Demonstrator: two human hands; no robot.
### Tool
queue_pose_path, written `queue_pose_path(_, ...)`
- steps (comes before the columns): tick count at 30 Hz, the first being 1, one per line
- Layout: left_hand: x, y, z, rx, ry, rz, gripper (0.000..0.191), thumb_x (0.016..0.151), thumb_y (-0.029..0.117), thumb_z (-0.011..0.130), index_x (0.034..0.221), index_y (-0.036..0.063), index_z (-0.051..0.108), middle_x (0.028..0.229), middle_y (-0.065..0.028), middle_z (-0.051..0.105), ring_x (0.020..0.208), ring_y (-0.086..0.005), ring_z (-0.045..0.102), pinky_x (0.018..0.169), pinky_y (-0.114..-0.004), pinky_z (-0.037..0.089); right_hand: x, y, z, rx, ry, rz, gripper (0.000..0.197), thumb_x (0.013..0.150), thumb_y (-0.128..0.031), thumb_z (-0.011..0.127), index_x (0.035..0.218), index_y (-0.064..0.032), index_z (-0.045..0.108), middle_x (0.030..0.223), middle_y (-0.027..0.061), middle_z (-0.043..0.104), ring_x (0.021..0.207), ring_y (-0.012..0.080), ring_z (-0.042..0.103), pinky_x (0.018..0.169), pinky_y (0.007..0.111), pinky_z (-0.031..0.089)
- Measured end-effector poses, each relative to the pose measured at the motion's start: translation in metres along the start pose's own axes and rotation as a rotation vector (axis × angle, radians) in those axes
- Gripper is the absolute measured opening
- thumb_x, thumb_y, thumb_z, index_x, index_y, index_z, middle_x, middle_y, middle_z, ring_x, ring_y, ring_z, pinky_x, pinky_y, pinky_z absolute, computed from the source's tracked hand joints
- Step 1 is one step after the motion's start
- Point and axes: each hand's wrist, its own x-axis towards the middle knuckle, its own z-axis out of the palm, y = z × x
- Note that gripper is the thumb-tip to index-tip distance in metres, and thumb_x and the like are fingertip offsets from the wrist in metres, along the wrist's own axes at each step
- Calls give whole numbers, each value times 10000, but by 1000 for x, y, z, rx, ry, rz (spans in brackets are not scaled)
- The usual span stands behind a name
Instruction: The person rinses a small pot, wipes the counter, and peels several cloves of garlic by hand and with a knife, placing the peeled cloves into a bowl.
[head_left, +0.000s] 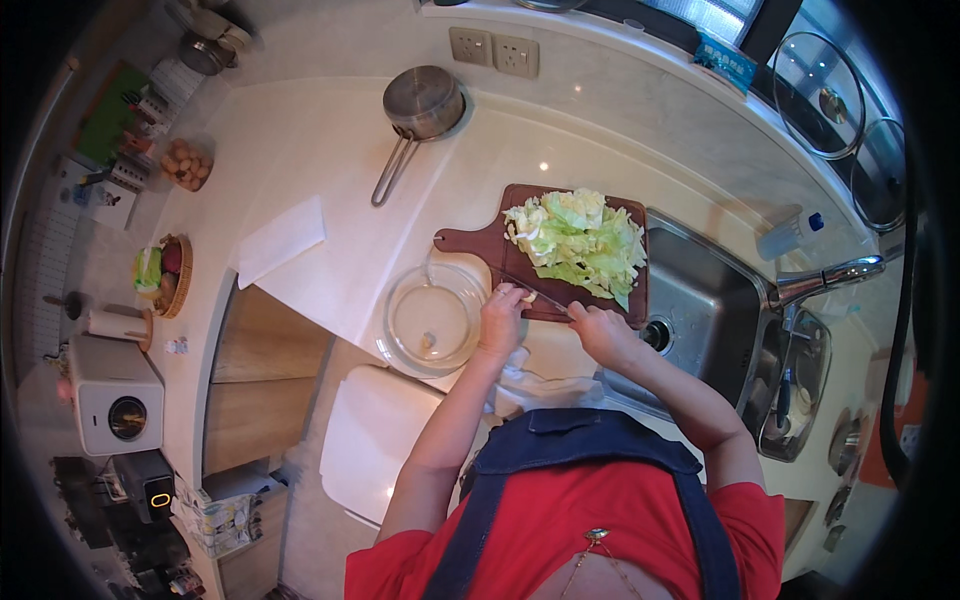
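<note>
On the dark wooden cutting board (471, 240) lies a large heap of cut pale-green cabbage (589, 244). My left hand (502, 316) pinches a small pale piece (529, 297), perhaps a garlic clove, at the board's near edge. A knife (551, 302) is in my right hand (602, 334), its blade slanting up and left over the board, close beside that piece. Just left of my left hand stands a round clear glass bowl (390, 330). A small pale-brown bit (428, 341) rests inside it. My fingers partly hide the piece and the knife handle.
Right of the board is a steel sink (701, 292) with a chrome faucet (829, 279). A saucepan (424, 105) stands at the back, its handle pointing forward. White paper (281, 240) lies left on the counter. A white cloth (547, 382) is at the front edge.
</note>
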Motion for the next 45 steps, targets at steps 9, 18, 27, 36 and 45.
queue_pose_path(9, 0, 1, -3, 31, 5, 61, 203, 608, -9, 691, 801, 30, 639, 807, -110, 624, 764, -260, 614, 670, -330, 499, 18, 4, 25, 101, -85, 44, 150, 875, -145, 469, 936, -16, 425, 760, 227, 609, 721, 395, 616, 618, 487, 492)
queue_pose_path(18, -5, -1, -6, -2, -18, -16, 201, 635, -15, 681, 822, 37, 627, 806, -105, 622, 746, -262, 615, 657, -330, 499, 30, -14, 7, 142, -125, 84, 154, 870, -141, 469, 930, -3, 439, 781, 246, 621, 768, 411, 616, 674, 499, 488)
queue_pose_path(27, -2, -2, -1, -16, -3, 36, 176, 617, -25, 684, 775, 33, 633, 759, -98, 625, 729, -258, 616, 643, -324, 498, 34, -16, 38, 164, -46, 147, 156, 868, -142, 468, 931, -1, 443, 762, 245, 619, 750, 416, 615, 662, 499, 490)
queue_pose_path(36, -1, -2, -5, -43, -8, -6, 139, 643, -7, 641, 776, 18, 610, 752, -114, 615, 697, -264, 610, 631, -357, 492, 25, -17, 2, 137, -160, 115, 195, 856, -158, 505, 944, 8, 454, 778, 256, 616, 756, 423, 612, 674, 503, 487)
queue_pose_path(45, 0, -1, -7, -8, -47, -23, 105, 652, 6, 642, 753, 16, 618, 743, -118, 618, 707, -268, 611, 630, -350, 492, 30, -13, 39, 189, -87, 132, 173, 853, -151, 501, 925, -6, 441, 762, 251, 616, 737, 426, 608, 652, 518, 480)
